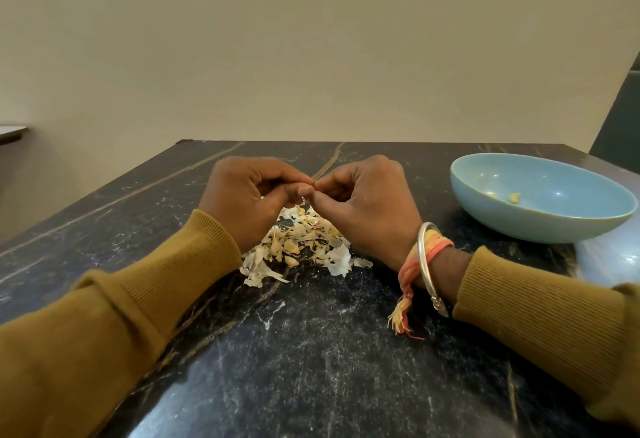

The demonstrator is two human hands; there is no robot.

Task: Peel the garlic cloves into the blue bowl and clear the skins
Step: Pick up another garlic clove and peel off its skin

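Observation:
My left hand (pixel 242 195) and my right hand (pixel 367 202) meet fingertip to fingertip above a heap of garlic skins and cloves (pixel 298 247) on the black marble table (pixel 311 351). Both hands have curled fingers that pinch something small between them; it is almost fully hidden, so I cannot tell that it is a clove. The blue bowl (pixel 540 223) stands at the right of the table, apart from my right hand. Two peeled cloves (pixel 514 197) lie inside it.
The table's far edge meets a beige wall. A grey ledge (pixel 12 133) shows at the far left, and a dark panel (pixel 620 119) rises at the far right. My right wrist carries a metal bangle (pixel 424 257) and an orange thread.

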